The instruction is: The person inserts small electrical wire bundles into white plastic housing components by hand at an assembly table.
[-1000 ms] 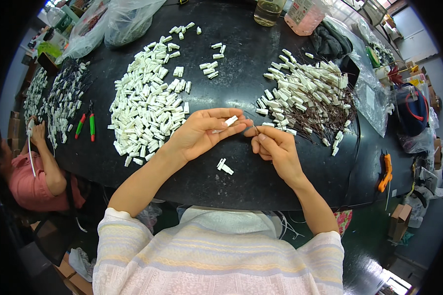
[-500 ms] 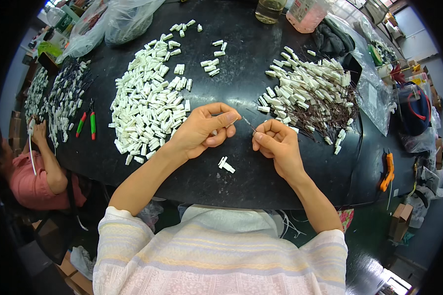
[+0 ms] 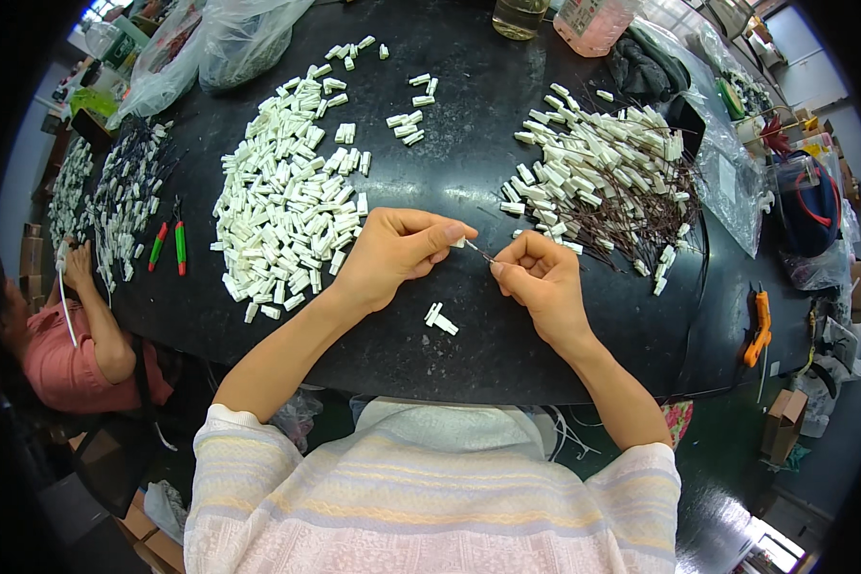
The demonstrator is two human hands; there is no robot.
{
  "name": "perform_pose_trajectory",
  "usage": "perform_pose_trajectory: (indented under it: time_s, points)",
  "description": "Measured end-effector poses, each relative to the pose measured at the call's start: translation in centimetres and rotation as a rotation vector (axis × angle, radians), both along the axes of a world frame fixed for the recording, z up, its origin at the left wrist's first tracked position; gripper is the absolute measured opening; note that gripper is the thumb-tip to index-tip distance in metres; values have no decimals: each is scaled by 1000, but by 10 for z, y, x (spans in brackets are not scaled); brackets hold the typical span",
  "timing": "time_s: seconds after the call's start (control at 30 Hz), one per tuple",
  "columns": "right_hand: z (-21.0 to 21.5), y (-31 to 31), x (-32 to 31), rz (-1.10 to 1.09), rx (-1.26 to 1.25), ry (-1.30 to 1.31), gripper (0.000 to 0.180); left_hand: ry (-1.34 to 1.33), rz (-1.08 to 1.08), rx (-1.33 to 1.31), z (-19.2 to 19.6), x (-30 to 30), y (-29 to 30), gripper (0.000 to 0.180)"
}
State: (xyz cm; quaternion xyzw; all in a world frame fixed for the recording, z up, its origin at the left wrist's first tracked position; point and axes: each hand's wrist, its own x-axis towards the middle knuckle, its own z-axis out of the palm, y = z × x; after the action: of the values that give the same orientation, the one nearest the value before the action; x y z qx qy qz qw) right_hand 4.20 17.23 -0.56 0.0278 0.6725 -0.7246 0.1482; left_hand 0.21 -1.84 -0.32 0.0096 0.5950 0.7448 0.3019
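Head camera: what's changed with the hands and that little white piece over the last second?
The left hand has drawn slightly left, still pinching the small white connector. The right hand keeps its pinch on the thin wire, now stretched between them. The loose white pieces below, the pile of white connectors and the wired pile stayed put.

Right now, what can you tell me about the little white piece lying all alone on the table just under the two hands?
The little white piece looks like hard plastic, pale and matte. It seems to be two short blocks lying close together, slanted, though it is too small to tell whether they are joined. It rests flat on the dark round table, apart from both big piles. Nothing touches it: the left hand and right hand are above it, pinching another small white part and a thin wire between them.
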Motion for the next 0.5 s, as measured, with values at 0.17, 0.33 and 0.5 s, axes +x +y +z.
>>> perform_pose_trajectory:
  time_s: [0.17, 0.33, 0.5]
  points:
    - [5, -1, 1, -22, -41, -48, 7, 231, -43, -206, 4, 6, 4, 24]
    - [5, -2, 0, -45, -69, -53, 11, 102, -121, -34, 0, 5, 4, 22]
    - [8, -1, -1, -80, -156, -124, 12, 60, -77, 23, 1, 3, 5, 16]
